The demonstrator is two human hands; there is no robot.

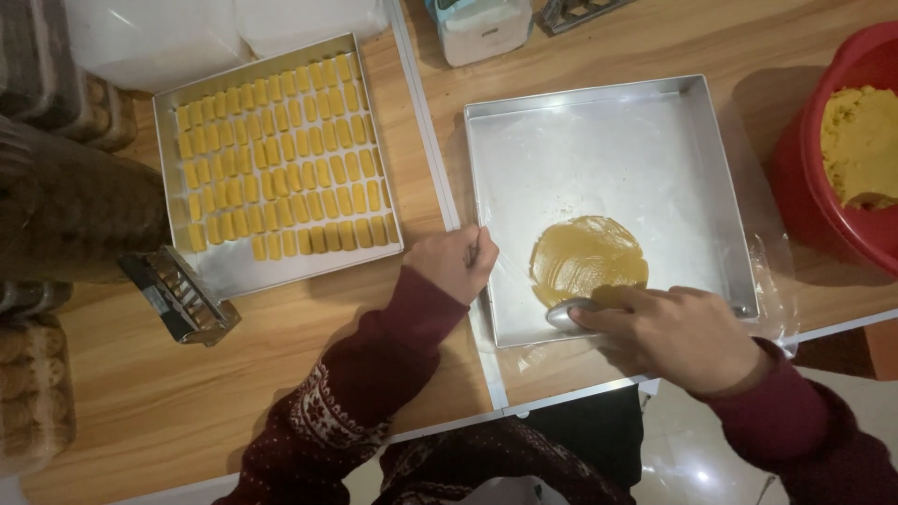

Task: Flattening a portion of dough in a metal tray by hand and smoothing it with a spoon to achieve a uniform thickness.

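head view: square tray [697,131] holds flattened dough [587,257].

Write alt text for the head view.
The right hand presses a metal spoon against a flat disc of yellow dough in a square metal tray, the left hand gripping its rim. Another tray holds rows of dough pieces.

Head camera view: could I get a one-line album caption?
Right hand presses yellow dough flat in a square metal tray; left hand steadies its edge.

Single head view, steeply down, close over wooden table [281,374].
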